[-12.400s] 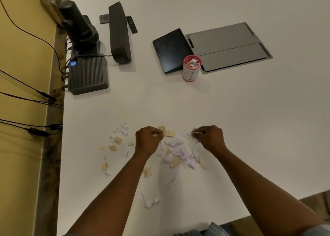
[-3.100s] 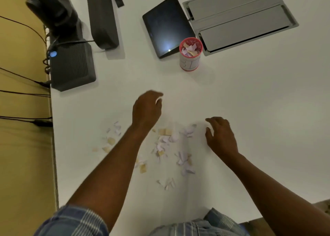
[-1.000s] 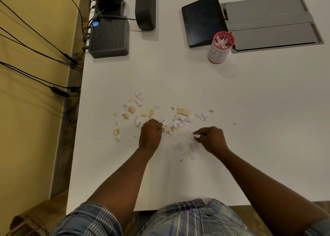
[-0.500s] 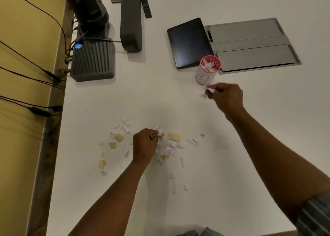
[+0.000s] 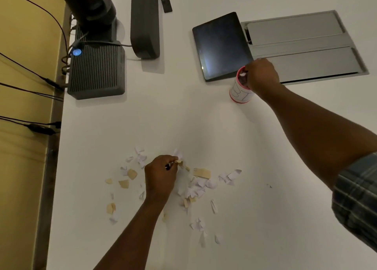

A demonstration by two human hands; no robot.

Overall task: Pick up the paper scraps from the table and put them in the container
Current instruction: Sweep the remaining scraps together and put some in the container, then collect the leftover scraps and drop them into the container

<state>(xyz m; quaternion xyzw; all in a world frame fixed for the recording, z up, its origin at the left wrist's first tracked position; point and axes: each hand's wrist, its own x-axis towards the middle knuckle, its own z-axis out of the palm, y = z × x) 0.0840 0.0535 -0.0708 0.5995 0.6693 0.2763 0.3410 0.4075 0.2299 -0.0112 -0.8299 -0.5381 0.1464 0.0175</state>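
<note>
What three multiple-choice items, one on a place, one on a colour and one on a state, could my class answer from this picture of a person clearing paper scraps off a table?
1. Where is the right hand?
A. over the small round white container with a red rim
B. on the dark flat tablet
C. off the white table

2. What colours are the torn paper scraps?
A. green and black
B. white and tan
C. all blue

3. What is the left hand doing?
A. lying flat and open
B. gripping the container
C. pinching a scrap among the pile

Answers: 1 A, its fingers reach the container's mouth; 2 B, pale white and tan pieces lie mixed; 3 C, its fingertips close on a tan piece.
</note>
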